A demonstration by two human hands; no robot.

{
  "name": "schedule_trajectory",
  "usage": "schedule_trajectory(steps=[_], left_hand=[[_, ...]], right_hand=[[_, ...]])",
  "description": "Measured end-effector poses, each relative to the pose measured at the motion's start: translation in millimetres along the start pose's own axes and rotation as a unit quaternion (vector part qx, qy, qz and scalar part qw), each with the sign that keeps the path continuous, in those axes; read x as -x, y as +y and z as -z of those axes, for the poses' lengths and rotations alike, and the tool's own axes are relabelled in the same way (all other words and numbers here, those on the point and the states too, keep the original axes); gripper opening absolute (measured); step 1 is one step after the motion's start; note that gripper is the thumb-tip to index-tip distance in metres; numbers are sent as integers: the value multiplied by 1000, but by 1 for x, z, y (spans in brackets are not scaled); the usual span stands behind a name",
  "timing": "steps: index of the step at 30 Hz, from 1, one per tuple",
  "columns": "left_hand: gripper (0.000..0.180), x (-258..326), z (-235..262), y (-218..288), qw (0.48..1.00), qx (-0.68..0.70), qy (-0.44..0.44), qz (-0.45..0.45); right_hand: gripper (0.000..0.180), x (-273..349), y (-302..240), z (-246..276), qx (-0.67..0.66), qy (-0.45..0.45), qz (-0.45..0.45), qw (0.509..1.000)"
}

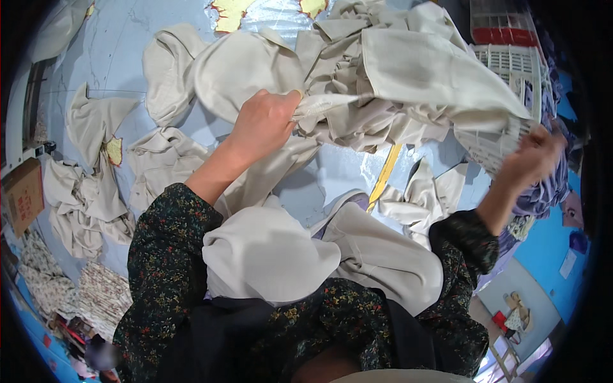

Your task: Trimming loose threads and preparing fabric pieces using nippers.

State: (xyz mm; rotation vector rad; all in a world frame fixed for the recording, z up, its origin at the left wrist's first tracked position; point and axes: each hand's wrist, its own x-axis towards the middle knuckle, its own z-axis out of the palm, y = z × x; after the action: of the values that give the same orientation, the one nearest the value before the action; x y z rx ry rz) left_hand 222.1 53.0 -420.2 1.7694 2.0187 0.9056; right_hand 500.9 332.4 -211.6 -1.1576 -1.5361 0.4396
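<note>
A cream fabric piece [434, 67] is stretched between my two hands above a heap of similar cloth. My left hand [265, 124] is closed in a fist round its gathered left end. At the far right, my right hand [536, 153] is slightly smeared by motion, its fingers closed on the other end. Beneath the stretched piece lies a crumpled cream pile [348, 70]. Across my lap rest a folded cream piece [271, 255] on the left and cream cloth [383, 255] on the right.
Loose cream pieces [83, 204] are spread over the grey-blue floor [191, 16] on the left. A white plastic basket [501, 60] stands at the upper right, beside purple fabric [539, 195]. Patterned fabric [102, 297] and a cardboard box [22, 195] lie far left. A yellow strip [386, 172] crosses the floor.
</note>
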Motion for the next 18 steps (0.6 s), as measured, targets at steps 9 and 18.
schedule_trajectory(steps=[9,18], left_hand=[[20,18,9,10,1000,-10,10,25],[21,24,9,16,999,-3,33,13]], right_hand=[[46,183,-8,-65,-37,-525,-454,719],[36,180,-6,-77,-191,-475,-433,742]])
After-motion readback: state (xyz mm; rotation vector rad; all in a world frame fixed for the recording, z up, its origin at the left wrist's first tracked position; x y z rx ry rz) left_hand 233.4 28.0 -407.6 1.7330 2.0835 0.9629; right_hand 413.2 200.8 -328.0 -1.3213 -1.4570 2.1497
